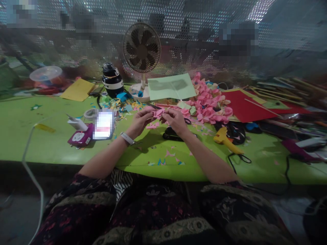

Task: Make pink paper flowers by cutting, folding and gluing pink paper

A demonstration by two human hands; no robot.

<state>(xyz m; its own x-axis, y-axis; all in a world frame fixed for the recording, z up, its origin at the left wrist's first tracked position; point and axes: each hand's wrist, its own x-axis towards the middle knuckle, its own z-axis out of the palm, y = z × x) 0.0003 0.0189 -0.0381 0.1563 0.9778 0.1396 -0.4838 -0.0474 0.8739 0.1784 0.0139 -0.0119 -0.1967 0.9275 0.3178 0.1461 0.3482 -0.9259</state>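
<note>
Between my two hands, above the green table (pixel 143 156), is a small piece of pink paper (pixel 158 113). My left hand (pixel 143 119) pinches its left side, and my right hand (pixel 176 119) has its fingers closed on the right side. A dark slim object by the left fingertips is too small to name. Pink paper scraps (pixel 153 126) lie just under the hands. Below my right hand rests a black stapler-like object (pixel 176 133), partly hidden by the wrist. A pile of folded pink paper pieces (pixel 208 102) stands beyond my right hand.
A fan (pixel 142 49), a black bottle (pixel 112 81) and a pale green sheet (pixel 171 86) stand at the back. Left are a phone (pixel 103 125) and a purple power adapter (pixel 80 135). Right are a yellow glue gun (pixel 227 140) and red paper (pixel 247 107).
</note>
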